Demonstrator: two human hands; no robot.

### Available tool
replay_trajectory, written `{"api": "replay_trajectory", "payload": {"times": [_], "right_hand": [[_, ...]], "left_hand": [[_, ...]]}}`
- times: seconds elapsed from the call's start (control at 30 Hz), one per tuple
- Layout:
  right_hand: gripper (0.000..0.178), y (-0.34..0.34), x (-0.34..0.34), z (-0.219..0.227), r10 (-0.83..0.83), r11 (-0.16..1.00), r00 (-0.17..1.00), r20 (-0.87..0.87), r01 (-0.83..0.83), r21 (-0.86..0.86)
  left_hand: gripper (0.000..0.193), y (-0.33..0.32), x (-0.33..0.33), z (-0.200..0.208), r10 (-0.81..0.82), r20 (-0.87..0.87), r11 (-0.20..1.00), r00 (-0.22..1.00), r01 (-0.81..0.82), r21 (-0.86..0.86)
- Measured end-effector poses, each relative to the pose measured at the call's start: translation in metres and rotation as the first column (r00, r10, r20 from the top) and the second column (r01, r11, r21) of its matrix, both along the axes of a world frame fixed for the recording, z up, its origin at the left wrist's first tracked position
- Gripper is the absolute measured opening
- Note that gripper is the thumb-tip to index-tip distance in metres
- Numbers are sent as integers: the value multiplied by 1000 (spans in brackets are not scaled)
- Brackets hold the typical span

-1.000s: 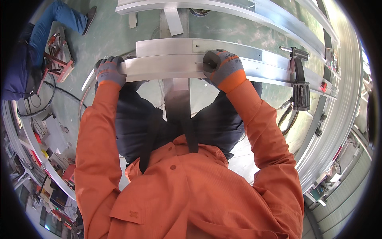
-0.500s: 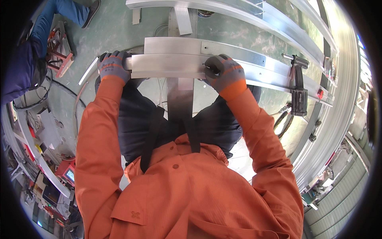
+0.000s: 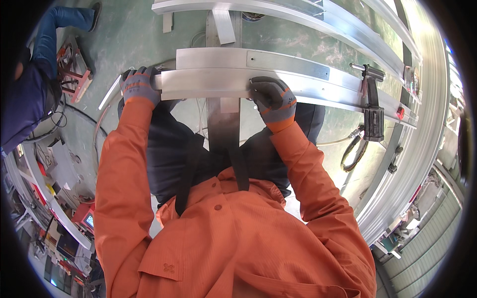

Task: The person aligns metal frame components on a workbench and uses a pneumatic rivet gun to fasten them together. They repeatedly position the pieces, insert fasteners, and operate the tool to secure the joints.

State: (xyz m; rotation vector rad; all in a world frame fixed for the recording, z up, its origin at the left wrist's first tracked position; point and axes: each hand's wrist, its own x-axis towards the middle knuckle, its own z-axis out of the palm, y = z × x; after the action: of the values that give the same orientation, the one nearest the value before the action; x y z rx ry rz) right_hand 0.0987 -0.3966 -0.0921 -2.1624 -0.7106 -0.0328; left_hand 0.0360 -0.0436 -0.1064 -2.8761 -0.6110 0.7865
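Observation:
A short silver metal profile (image 3: 208,83) lies crosswise in front of me, lined up with a longer metal profile (image 3: 325,93) that runs off to the right. My gloved left hand (image 3: 140,85) is closed round the left end of the short piece. My right hand (image 3: 274,99), in the same grey and orange glove, is closed on the front part of the profile where the two lengths meet. The glove hides its fingertips. A black and silver hand-held power tool (image 3: 373,109) rests across the long profile, to the right of my right hand.
More long metal profiles (image 3: 278,21) stretch across the far side, with further lengths (image 3: 405,164) at the right. A metal support beam (image 3: 223,119) runs beneath the work between my legs. Another person (image 3: 30,99) is at the left, beside a red-framed stand (image 3: 74,72).
My right hand has slid a little to the left along the profile, and its forearm has swung inward. The left hand keeps its hold. The other person has shifted slightly.

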Motion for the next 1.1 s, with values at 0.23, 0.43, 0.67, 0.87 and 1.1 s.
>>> {"api": "replay_trajectory", "payload": {"times": [0.23,0.43,0.67,0.87,1.1], "right_hand": [[16,-2,1,17,-182,847,878,-442,369,384],[22,-11,8,7,-224,930,903,-366,310,196],[32,-3,6,14,-307,879,808,-503,444,175],[31,-5,11,8,-307,933,883,-356,352,68],[36,-7,12,2,-305,917,876,-374,376,133]], "left_hand": [[66,-8,5,17,-10,-41,1000,999,11,17],[58,-4,2,10,-35,34,999,999,34,39],[46,18,-2,11,-90,74,995,993,93,-36],[50,119,-38,-14,-101,105,995,989,101,11],[63,78,-24,1,-77,26,997,997,76,7]]}}
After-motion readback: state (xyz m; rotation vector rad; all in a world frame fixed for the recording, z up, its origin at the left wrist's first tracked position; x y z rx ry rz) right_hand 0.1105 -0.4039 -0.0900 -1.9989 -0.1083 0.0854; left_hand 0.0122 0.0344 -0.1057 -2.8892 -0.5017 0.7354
